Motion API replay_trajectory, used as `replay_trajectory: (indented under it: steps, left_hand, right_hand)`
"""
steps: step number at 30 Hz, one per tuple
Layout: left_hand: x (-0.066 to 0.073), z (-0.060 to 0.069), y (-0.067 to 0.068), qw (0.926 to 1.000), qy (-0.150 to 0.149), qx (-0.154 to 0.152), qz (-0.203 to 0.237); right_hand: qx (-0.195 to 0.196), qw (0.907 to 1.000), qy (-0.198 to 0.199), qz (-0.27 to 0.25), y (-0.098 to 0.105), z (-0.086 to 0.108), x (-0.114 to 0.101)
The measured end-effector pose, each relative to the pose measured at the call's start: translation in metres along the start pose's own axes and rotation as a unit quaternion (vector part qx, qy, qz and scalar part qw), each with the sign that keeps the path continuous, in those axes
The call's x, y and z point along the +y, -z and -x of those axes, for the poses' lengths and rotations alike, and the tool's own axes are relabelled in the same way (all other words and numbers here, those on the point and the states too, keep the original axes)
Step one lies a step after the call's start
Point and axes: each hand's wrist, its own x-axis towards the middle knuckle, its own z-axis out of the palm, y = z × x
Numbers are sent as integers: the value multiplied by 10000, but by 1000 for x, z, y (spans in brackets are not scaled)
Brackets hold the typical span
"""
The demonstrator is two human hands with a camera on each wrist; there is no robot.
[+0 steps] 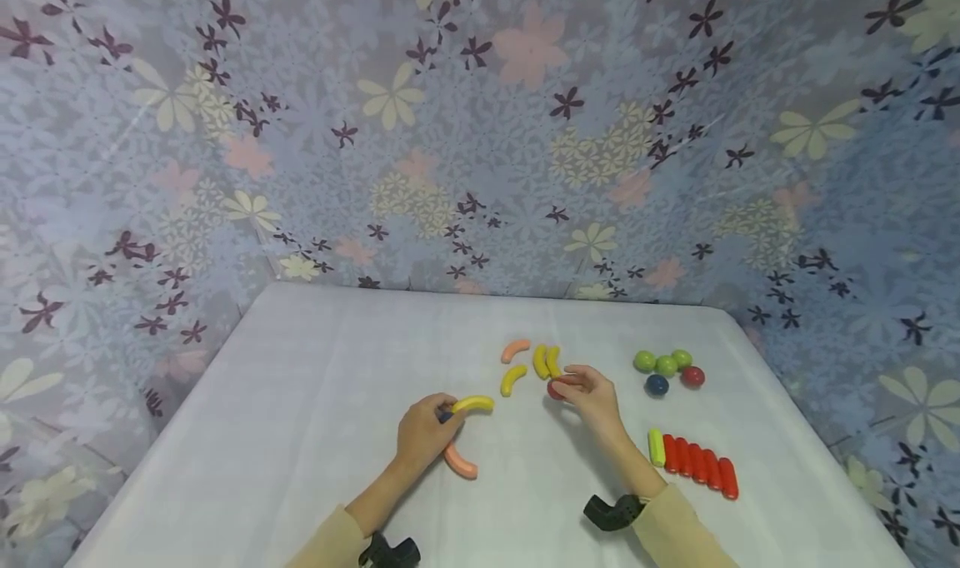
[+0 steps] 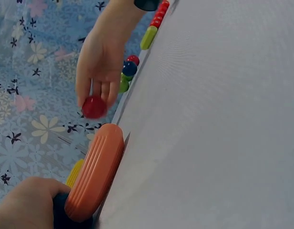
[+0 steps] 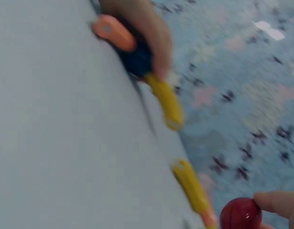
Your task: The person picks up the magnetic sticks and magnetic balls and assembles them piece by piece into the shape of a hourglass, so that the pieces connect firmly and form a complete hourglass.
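Note:
My left hand [image 1: 425,431] grips a dark blue ball [image 3: 138,62], mostly covered by the fingers in the head view. A yellow curved piece [image 1: 474,403] and an orange curved piece [image 1: 460,461] extend from that ball on different sides; whether they are fixed to it I cannot tell. The orange piece [image 2: 96,171] looms large in the left wrist view. To the right, my right hand [image 1: 596,401] pinches a glossy red ball [image 1: 557,389] between its fingertips. It is apart from the left hand's pieces.
Beyond the hands lie several loose yellow curved pieces [image 1: 513,380] and an orange one [image 1: 515,351]. At right, green balls [image 1: 666,366] cluster with a blue ball [image 1: 657,386] and another red ball [image 1: 693,376]. Nearer are a lime rod [image 1: 657,448] and red rods [image 1: 698,464].

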Motion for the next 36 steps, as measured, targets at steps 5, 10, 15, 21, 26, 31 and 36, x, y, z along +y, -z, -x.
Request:
replay_trajectory:
  steps: [5, 10, 15, 21, 26, 31, 36]
  left_hand:
    - [0, -1, -1, 10000, 2, 12, -11]
    - [1, -1, -1, 9999, 103, -43, -27]
    - [2, -1, -1, 9999, 18, -87, -94]
    - [3, -1, 1, 9998, 98, -152, -86]
    - [3, -1, 1, 9999, 27, -67, -138]
    - [3, -1, 1, 9996, 152, -112, -201]
    - [3, 0, 1, 9993, 188, -244, -210]
  right_hand:
    - [-349, 9992, -27, -175, -33, 9, 4]
    - [-598, 9973, -158, -391, -57, 16, 6]
    - [-683, 9964, -82, -503, -66, 18, 6]
    - [-894, 9951, 60, -413, -68, 20, 4]
    - [-595, 9975, 364, -62, -60, 13, 5]
    - [287, 9931, 1000, 547, -43, -2, -2]
    - [1106, 9751, 1562, 1120, -31, -23, 11]
